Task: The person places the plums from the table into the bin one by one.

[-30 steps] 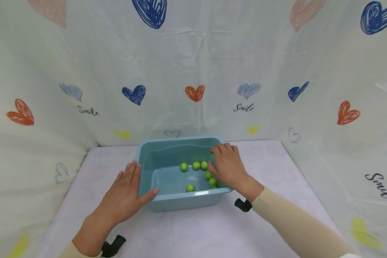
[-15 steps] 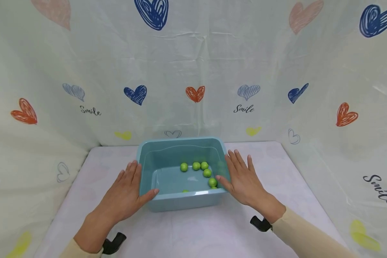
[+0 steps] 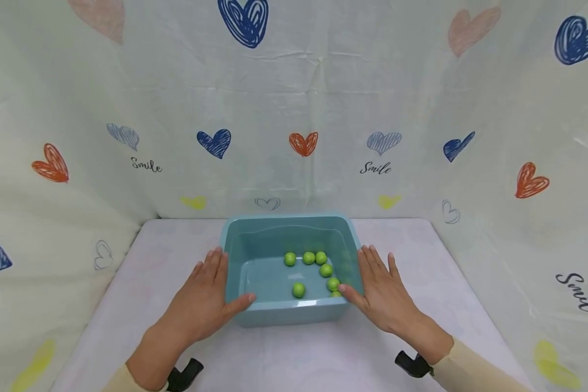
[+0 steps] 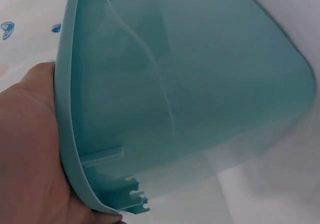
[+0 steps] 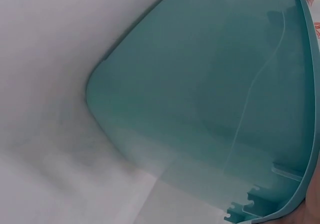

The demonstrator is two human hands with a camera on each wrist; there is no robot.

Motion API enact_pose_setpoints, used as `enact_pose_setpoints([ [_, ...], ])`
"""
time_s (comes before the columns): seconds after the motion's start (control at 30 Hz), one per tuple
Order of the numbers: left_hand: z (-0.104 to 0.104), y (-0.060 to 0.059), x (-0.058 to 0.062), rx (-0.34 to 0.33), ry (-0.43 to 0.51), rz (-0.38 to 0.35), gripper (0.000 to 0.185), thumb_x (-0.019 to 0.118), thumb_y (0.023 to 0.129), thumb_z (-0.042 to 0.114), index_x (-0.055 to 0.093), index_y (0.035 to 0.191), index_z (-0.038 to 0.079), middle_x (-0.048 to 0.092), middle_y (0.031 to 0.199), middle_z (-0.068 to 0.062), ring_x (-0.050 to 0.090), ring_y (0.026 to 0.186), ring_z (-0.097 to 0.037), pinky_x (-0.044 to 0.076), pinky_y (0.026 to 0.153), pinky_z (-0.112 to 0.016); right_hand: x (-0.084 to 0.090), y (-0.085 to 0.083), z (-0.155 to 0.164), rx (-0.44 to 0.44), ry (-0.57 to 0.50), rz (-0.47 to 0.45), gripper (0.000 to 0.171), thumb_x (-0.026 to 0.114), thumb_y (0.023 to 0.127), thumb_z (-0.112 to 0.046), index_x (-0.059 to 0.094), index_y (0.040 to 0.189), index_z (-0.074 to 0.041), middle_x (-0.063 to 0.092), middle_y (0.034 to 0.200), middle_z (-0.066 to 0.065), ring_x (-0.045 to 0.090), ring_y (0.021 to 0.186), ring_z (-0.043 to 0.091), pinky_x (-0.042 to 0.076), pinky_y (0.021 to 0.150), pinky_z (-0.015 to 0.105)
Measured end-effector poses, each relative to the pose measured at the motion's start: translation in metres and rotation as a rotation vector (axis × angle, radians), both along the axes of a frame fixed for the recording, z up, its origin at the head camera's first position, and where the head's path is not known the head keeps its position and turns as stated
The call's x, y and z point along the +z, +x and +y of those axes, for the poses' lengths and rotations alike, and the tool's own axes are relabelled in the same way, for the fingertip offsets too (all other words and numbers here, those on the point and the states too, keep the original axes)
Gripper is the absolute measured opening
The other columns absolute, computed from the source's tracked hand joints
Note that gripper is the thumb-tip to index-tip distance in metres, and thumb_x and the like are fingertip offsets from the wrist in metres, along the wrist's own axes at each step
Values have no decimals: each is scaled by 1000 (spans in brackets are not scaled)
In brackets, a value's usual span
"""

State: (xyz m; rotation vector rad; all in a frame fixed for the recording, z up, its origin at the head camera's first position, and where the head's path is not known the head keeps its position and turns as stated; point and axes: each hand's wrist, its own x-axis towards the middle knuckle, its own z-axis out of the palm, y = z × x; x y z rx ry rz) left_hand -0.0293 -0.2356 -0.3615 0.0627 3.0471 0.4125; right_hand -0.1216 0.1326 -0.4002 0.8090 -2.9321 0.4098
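A blue-green plastic basin (image 3: 294,314) stands on the table, with several small round green balls (image 3: 326,270) on its floor, mostly toward the right. One ball (image 3: 298,290) lies alone near the front wall. My left hand (image 3: 201,305) rests against the left side, fingers straight along the rim and thumb over the front corner. My right hand (image 3: 387,299) mirrors it on the right side, its thumb at the front right corner. In the left wrist view, the basin's outer wall (image 4: 200,84) fills most of the picture beside the palm. The right wrist view shows the opposite outer wall (image 5: 200,94).
A pale cloth covers the table (image 3: 284,359). Behind and at both sides hangs a white curtain (image 3: 255,87) printed with hearts and words, close to the basin's back edge. Black wrist mounts (image 3: 185,374) sit under both wrists.
My right hand has come out of the basin and moved right to its outer side, fingers straightening. The basin now sits squarer. The lone ball shifted toward the front wall and back into view.
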Motion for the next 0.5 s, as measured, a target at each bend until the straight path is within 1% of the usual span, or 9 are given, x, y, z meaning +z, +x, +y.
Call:
enact_pose_setpoints([
  [0.13, 1, 0, 2, -10, -53, 24, 115, 49, 97, 79, 24, 161, -13, 21, 170, -32, 22, 158, -50, 25, 125, -69, -2, 2, -2, -13, -14, 3, 96, 52, 105, -63, 30, 160, 13, 29, 168, 30, 24, 159, 46, 9, 124, 76],
  [0.23, 1, 0, 3, -3, -53, 17, 112, 50, 98, 76, 23, 162, -13, 20, 171, -32, 22, 158, -50, 24, 125, -69, -4, 1, -4, -13, -31, -3, 95, 53, 105, -61, 29, 160, 13, 28, 168, 30, 23, 159, 47, 8, 123, 78],
  [0.37, 0, 1, 3, 10, -11, -3, 115, 48, 97, 79, 21, 162, -12, 17, 171, -32, 19, 159, -50, 23, 124, -70, -5, 0, -6, -16, -39, -13, 95, 53, 104, -61, 28, 160, 12, 27, 169, 30, 23, 160, 46, 8, 123, 78],
  [0.43, -2, 2, 1, 11, 22, 5, 115, 48, 98, 79, 21, 163, -12, 16, 172, -32, 18, 159, -50, 23, 124, -71, -5, 0, -6, -21, -54, -23, 93, 52, 106, -59, 28, 161, 11, 27, 170, 28, 22, 160, 45, 7, 123, 77],
  [0.5, -7, 4, -1, 18, 73, 21, 110, 47, 101, 75, 19, 164, -10, 17, 172, -31, 17, 159, -51, 22, 123, -73, -4, 0, -4, -39, -88, -8, 87, 51, 107, -54, 29, 161, 10, 29, 170, 27, 24, 160, 46, 9, 123, 78],
])
